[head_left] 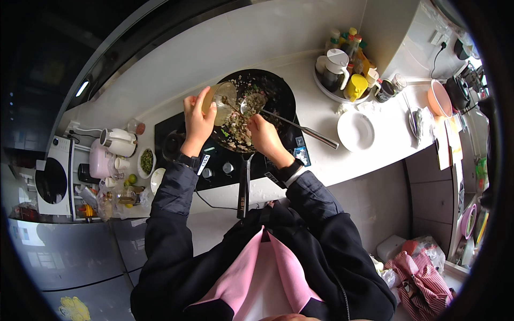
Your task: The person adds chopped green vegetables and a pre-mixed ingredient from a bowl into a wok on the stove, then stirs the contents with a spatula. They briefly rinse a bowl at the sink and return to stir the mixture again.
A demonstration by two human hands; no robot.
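My left hand (200, 118) grips a glass bowl (223, 105), tilted over the left side of a black wok (283, 86). In my right hand (265, 134) is a thin utensil, perhaps chopsticks or a spoon handle, whose far end reaches into the bowl. Chopped food (237, 130) with pale, pink and green bits lies in the wok. A metal ladle (313, 133) rests in the wok beyond my right hand, its handle over the rim to the right. The wok stands on a black cooktop (188, 176), its own handle (243, 192) pointing toward me.
On the right counter are a white plate (356, 131) and a round tray (327, 89) of bottles and a yellow jug (356, 87). To the left stand a dish of chopped greens (147, 161), a white kettle (120, 142) and a white bowl (158, 180) beside my left sleeve.
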